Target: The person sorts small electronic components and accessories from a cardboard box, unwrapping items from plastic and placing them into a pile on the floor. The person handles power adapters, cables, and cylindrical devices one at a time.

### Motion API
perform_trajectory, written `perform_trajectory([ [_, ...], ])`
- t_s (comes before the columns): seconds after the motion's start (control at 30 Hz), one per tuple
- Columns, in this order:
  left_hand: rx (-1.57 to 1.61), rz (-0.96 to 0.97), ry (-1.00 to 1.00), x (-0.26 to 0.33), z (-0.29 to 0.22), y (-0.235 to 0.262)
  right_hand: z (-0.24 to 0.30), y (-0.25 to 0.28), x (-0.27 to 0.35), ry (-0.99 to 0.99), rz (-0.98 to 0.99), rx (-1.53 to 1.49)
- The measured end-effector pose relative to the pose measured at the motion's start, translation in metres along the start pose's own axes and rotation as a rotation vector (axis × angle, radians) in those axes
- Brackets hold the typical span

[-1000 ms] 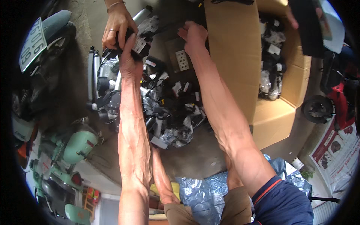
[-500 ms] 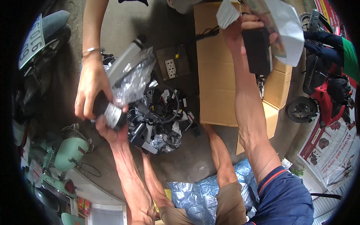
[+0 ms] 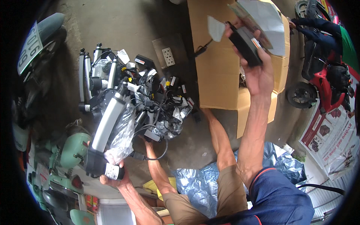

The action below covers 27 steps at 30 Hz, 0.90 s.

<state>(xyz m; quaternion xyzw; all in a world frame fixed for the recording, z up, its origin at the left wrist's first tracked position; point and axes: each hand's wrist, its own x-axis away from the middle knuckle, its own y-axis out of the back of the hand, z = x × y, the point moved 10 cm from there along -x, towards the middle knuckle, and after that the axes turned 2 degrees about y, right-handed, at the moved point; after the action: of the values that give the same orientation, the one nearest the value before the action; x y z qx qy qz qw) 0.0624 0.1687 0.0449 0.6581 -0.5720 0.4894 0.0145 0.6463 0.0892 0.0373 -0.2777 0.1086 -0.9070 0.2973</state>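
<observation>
My left hand (image 3: pixel 118 180), closed, holds the black motor end of a linear actuator (image 3: pixel 108 123). Its silver tube tilts up and away to the right, and a crumpled clear plastic bag (image 3: pixel 124 129) hangs along it. My right hand (image 3: pixel 260 73), raised over the cardboard box, grips a black power adapter (image 3: pixel 245 47). A folded white paper (image 3: pixel 268 26) and a patterned, banknote-like slip (image 3: pixel 247 18) are beside the adapter at my fingers. A white tag (image 3: pixel 216 28) and a short dark cable with a plug (image 3: pixel 200 50) hang by the adapter.
A pile of actuators, adapters and cables (image 3: pixel 150 97) lies on the floor ahead. Beyond it sits a white socket strip (image 3: pixel 168 56). The open cardboard box (image 3: pixel 217 75) stands right; blue plastic sheeting (image 3: pixel 195 187) lies near my legs. Parked motorbikes and a person (image 3: pixel 337 41) flank the space.
Another person's hand has let go of the actuator and left the view. My left hand has drawn it down toward me. My right hand has turned with the adapter.
</observation>
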Motion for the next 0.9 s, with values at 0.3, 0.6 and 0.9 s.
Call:
perform_trajectory([
  [0.3, -0.056, -0.194, 0.02, 0.083, -0.032, 0.069, -0.02, -0.01, 0.101, -0.18, 0.024, 0.563],
  [0.6, 0.041, -0.206, 0.045, 0.078, 0.004, 0.099, -0.249, 0.027, 0.032, -0.308, -0.185, 0.369],
  [0.9, 0.14, -0.22, 0.074, 0.056, 0.041, 0.12, -0.327, 0.037, -0.078, 0.074, -0.151, 1.073],
])
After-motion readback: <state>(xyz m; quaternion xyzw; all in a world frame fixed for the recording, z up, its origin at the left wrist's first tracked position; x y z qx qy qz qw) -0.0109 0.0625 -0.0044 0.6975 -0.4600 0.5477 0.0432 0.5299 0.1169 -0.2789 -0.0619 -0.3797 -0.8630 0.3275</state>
